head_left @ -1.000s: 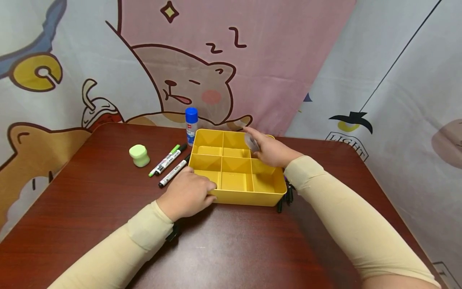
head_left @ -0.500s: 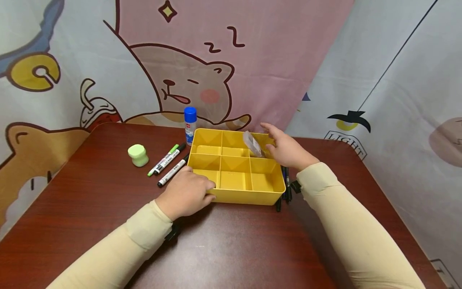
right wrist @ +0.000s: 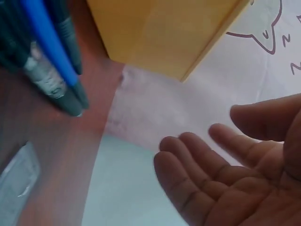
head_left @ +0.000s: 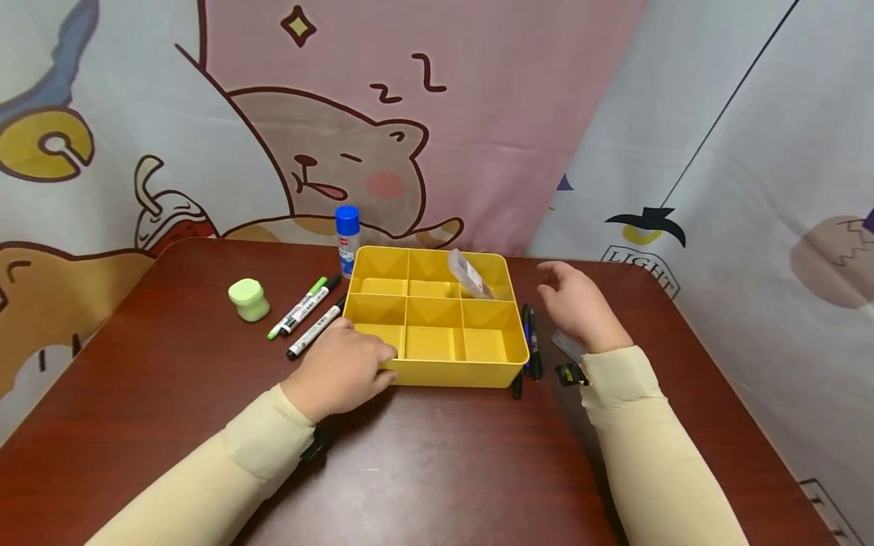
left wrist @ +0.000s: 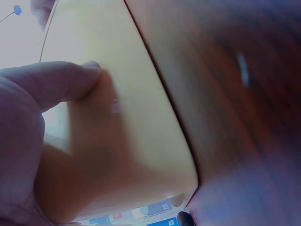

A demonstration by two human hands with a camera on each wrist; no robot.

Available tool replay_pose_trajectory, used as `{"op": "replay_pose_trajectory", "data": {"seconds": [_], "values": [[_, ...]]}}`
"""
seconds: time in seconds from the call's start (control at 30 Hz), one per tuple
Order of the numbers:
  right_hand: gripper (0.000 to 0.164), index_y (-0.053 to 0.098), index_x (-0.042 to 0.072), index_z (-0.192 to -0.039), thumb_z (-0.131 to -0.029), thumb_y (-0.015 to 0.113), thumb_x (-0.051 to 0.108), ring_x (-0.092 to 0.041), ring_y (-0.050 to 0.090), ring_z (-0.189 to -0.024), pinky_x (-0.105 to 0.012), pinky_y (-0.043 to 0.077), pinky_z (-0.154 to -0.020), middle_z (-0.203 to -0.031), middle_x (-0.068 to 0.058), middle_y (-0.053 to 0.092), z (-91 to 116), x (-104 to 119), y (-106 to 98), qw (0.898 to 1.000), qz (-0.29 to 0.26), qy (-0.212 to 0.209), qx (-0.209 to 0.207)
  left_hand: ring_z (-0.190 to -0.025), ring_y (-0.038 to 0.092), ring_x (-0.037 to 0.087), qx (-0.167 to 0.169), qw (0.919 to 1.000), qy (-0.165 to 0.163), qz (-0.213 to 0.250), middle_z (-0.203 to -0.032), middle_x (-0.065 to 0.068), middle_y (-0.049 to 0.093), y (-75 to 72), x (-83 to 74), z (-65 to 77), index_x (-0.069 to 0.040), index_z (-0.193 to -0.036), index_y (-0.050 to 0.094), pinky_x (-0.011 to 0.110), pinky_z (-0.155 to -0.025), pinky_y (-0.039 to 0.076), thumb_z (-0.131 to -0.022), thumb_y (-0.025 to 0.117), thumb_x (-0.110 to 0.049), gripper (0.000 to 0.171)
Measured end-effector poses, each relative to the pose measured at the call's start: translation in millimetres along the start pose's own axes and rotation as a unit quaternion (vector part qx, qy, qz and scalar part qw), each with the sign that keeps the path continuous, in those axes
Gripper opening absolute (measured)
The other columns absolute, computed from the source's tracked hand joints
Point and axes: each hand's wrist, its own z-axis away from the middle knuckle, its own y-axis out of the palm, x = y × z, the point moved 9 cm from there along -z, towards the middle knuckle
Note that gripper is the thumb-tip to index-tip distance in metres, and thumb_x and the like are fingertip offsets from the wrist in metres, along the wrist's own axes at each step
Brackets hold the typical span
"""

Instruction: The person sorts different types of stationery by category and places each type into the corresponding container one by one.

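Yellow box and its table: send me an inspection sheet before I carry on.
Surface: brown table, glare at front.
Job's things: six-compartment yellow box; clear case leaning in its far right compartment.
Clutter: markers, blue-capped tube and pale green object left of box; pens and clear packet to the right.
Hands: left hand grips the box's near wall; right hand holds nothing, apart from the box.
Cables: nothing seen.
Surroundings: cartoon cloth behind the table.

The yellow divided organizer [head_left: 454,373] looks like smooth plastic with a bit of sheen, and the little case [head_left: 469,274] inside it is shiny see-through plastic. Tabletop [head_left: 423,462] is glossy wood grain, honestly pretty reflective, while the printed backdrop [head_left: 519,114] looks like matt, lightly wrinkled cloth.
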Motion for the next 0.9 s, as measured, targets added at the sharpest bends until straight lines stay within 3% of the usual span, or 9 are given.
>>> {"op": "replay_pose_trajectory", "data": {"seconds": [0.43,0.63,0.77,0.9], "values": [[0.048,0.046,-0.003,-0.130,-0.092,0.055,0.024,-0.034,0.052,-0.102,-0.056,0.043,-0.088,-0.125,-0.024,0.052,9,-27,22,0.992,0.098,0.048,0.070,-0.051,0.043,0.004,-0.014,0.9999,0.009,0.002,-0.052,-0.015,0.038,-0.4,-1.1,-0.7,-0.028,-0.060,0.044,0.038,-0.061,0.029,-0.076,0.071,-0.037,0.033],[0.049,0.049,-0.007,-0.125,-0.089,0.059,0.025,-0.033,0.055,-0.094,-0.054,0.047,-0.084,-0.116,-0.025,0.056,9,-29,30,0.986,0.130,0.041,0.096,-0.052,0.044,0.004,-0.019,0.9997,0.012,0.001,-0.053,-0.014,0.038,-2.5,-3.4,-1.7,-0.027,-0.060,0.043,0.039,-0.061,0.030,-0.076,0.071,-0.037,0.033],[0.040,0.057,-0.006,-0.111,-0.087,0.062,0.025,-0.028,0.056,-0.078,-0.046,0.051,-0.073,-0.097,-0.020,0.062,8,-28,37,0.983,0.140,0.035,0.113,-0.052,0.045,0.004,-0.020,0.9997,0.014,-0.003,-0.053,-0.015,0.039,-1.6,-3.4,-0.7,-0.027,-0.060,0.043,0.039,-0.062,0.030,-0.076,0.071,-0.037,0.033],[0.028,0.059,0.000,-0.094,-0.083,0.065,0.025,-0.024,0.052,-0.065,-0.039,0.049,-0.062,-0.077,-0.012,0.058,8,-30,41,0.982,0.137,0.039,0.125,-0.054,0.047,0.004,-0.019,0.9997,0.015,-0.007,-0.054,-0.015,0.042,-1.3,-3.4,-1.2,-0.027,-0.062,0.045,0.039,-0.062,0.031,-0.076,0.071,-0.038,0.032]]}}
